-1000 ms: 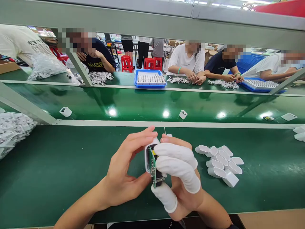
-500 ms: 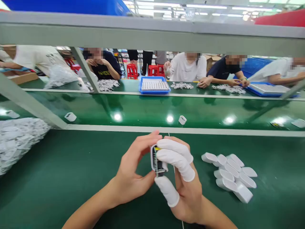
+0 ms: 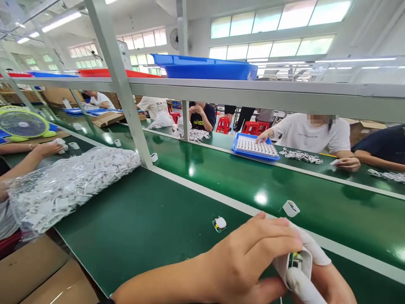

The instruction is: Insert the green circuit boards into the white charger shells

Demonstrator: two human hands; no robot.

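White shirt [image 3: 154,105] of a person across the belt: black print reads "NEW", remainder illegible. Dark shirt [image 3: 202,119] of a second person: yellow lettering, partly hidden, reads "NASS". No other text is legible.

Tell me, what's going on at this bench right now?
A person holds a small white housing between both hands at the near edge of the green bench. The left hand wraps it from the left; the right hand, wearing white finger cots, pinches it from the right. A loose circuit part lies on the bench. A clear bag of white parts lies to the left. Other people work across the conveyor.
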